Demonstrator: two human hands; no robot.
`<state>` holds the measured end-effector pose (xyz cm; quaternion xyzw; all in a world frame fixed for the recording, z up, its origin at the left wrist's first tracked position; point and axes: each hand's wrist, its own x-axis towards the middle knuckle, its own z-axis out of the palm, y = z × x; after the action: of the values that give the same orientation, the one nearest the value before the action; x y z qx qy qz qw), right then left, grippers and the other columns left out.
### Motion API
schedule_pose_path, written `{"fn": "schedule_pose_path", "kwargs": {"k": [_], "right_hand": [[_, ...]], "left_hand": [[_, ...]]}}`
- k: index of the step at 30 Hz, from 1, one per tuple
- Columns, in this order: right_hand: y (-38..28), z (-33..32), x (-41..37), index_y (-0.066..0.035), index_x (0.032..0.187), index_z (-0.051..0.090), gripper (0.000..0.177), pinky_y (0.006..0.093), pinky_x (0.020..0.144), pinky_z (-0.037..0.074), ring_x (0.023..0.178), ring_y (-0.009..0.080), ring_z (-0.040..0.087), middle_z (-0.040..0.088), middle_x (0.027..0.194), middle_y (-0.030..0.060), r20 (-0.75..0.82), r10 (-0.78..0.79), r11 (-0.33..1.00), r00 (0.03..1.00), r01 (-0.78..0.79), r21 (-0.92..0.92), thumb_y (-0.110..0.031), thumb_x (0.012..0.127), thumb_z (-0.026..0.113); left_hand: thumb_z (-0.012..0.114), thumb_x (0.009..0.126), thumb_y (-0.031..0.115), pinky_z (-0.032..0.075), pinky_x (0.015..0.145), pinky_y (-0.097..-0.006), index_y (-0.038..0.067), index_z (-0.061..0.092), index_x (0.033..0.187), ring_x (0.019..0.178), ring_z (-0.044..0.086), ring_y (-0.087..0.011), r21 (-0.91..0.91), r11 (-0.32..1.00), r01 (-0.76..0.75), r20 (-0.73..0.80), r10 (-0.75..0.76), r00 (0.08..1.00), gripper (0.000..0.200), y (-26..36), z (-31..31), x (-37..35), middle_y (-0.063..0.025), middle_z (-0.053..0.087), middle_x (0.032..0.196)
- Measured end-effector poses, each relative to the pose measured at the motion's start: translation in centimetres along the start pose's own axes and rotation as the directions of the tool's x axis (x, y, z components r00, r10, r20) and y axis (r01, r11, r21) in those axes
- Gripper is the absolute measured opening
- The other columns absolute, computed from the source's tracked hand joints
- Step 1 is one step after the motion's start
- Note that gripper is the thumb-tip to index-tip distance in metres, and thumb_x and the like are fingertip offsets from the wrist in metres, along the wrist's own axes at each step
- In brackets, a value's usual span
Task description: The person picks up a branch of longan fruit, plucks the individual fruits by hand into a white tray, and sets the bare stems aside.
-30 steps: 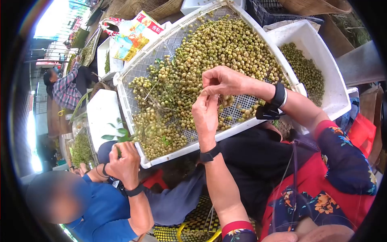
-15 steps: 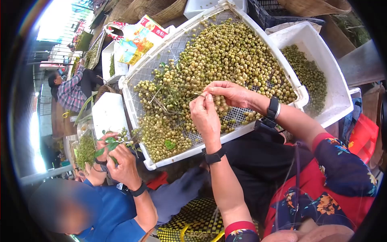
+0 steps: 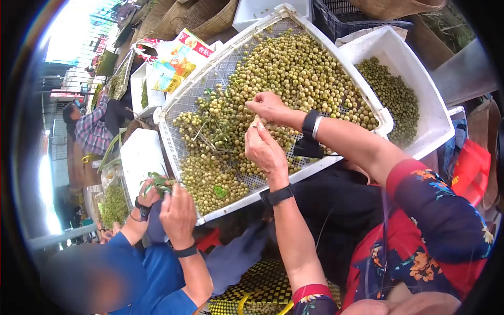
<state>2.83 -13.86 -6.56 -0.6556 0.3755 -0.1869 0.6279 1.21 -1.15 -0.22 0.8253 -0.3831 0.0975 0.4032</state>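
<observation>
Small round yellow-green fruits (image 3: 310,68) fill much of a white mesh tray (image 3: 233,210). Thin brown stems (image 3: 210,139) lie tangled among the fruits on its left side. My left hand (image 3: 266,151) is raised over the tray's near part, thumb and fingers pinched together; what sits at the fingertips is too small to name. Just above it, my right hand (image 3: 270,107) is closed over the fruits, its fingertips pressed together and their contents hidden. The two hands are apart.
Right of the tray, a white foam box (image 3: 438,113) holds smaller green fruits. At left, a co-worker's hands (image 3: 177,212) hold a leafy sprig (image 3: 160,182). A colourful printed bag (image 3: 178,58) lies behind the tray; below is a yellow-black woven basket (image 3: 247,286). Another person sits farther left.
My right hand has moved away from my left hand, up and to the left over the fruits. My left hand stays nearly in place. The co-worker's hands and sprig have shifted right.
</observation>
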Motion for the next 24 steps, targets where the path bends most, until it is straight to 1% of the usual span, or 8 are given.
{"fn": "schedule_pose_path", "kwargs": {"k": [4,5,9,12,15,18,21,24], "right_hand": [[-1.6,-2.2,1.0,-0.004,0.087,0.07,0.036,0.0442,0.072,0.053,0.074,0.0274,0.068,0.068,0.078,0.0161,0.207,-0.02,0.987,0.978,0.053,-0.154,-0.039,0.088,0.061],[1.0,-1.9,3.4,-0.006,0.095,0.07,0.034,0.0463,0.074,0.052,0.078,0.0322,0.067,0.068,0.08,0.0163,0.326,-0.378,0.739,0.866,0.495,-0.457,-0.038,0.092,0.058],[-0.7,-4.6,0.5,-0.005,0.106,0.067,0.041,0.0445,0.073,0.052,0.081,0.0343,0.065,0.068,0.087,0.0153,0.189,-0.606,0.658,0.773,0.62,-0.428,-0.044,0.093,0.058],[-2.2,-6.9,-2.5,-0.008,0.124,0.059,0.052,0.0359,0.079,0.054,0.102,0.0184,0.058,0.061,0.112,0.0107,0.394,-0.161,0.985,0.905,0.173,0.005,-0.052,0.097,0.052],[-0.6,-4.9,-4.6,-0.012,0.142,0.04,0.068,0.0393,0.086,0.055,0.109,0.0228,0.058,0.052,0.129,0.0105,0.552,0.036,0.805,0.833,-0.351,0.477,-0.06,0.094,0.051],[-0.4,-2.6,-6.4,-0.013,0.141,0.041,0.061,0.0339,0.074,0.058,0.11,0.0198,0.058,0.045,0.139,0.0078,0.471,-0.089,0.691,0.878,-0.286,0.664,-0.051,0.095,0.057],[-1.3,-1.2,-6.6,-0.012,0.108,0.058,0.027,0.0187,0.05,0.043,0.069,0.0047,0.056,0.062,0.087,-0.003,0.366,-0.058,0.761,0.929,-0.197,0.619,-0.035,0.095,0.063],[-0.9,-1.1,-5.2,-0.013,0.092,0.059,0.02,0.0173,0.046,0.04,0.061,0.003,0.052,0.06,0.076,-0.004,0.358,-0.022,0.744,0.933,-0.224,0.629,-0.032,0.095,0.064]], "left_hand": [[0.053,0.101,0.018,0.057,0.057,-0.0296,-0.002,0.067,0.101,0.07,0.067,-0.0172,-0.242,0.904,0.353,-0.004,-0.365,0.931,0.025,-0.9,-1.0,0.2,-0.0129,0.069,0.09],[0.053,0.101,0.018,0.057,0.058,-0.0283,-0.002,0.067,0.103,0.07,0.066,-0.0164,-0.322,0.831,0.454,0.076,-0.455,0.887,0.025,-1.5,-1.4,0.2,-0.0113,0.069,0.09],[0.052,0.102,0.021,0.056,0.064,-0.0281,0.0,0.065,0.111,0.075,0.065,-0.0161,-0.537,0.575,0.618,0.234,-0.602,0.764,0.026,-2.6,-1.8,0.5,-0.0082,0.067,0.097],[0.052,0.102,0.023,0.056,0.07,-0.0315,0.002,0.062,0.117,0.083,0.065,-0.0188,-0.636,0.401,0.659,0.341,-0.62,0.707,0.027,-2.3,-1.9,0.7,-0.0086,0.065,0.103],[0.053,0.102,0.023,0.054,0.075,-0.0313,0.002,0.06,0.121,0.089,0.065,-0.0191,-0.703,0.343,0.623,0.363,-0.58,0.729,0.029,-1.8,-1.6,0.9,-0.008,0.065,0.104],[0.055,0.101,0.021,0.054,0.076,-0.0311,0.002,0.061,0.12,0.091,0.064,-0.0182,-0.771,0.373,0.515,0.286,-0.521,0.805,0.028,-2.0,-0.8,0.3,-0.007,0.065,0.105],[0.058,0.099,0.019,0.052,0.074,-0.0295,0.001,0.067,0.11,0.087,0.062,-0.0134,-0.237,0.922,0.306,0.177,-0.269,0.947,0.023,-1.5,-1.8,0.3,-0.0075,0.066,0.099],[0.056,0.099,0.02,0.051,0.074,-0.0335,0.0,0.069,0.105,0.086,0.064,-0.0179,-0.261,0.856,0.447,0.343,-0.351,0.871,0.024,-0.2,-2.5,0.7,-0.0104,0.067,0.096]]}}
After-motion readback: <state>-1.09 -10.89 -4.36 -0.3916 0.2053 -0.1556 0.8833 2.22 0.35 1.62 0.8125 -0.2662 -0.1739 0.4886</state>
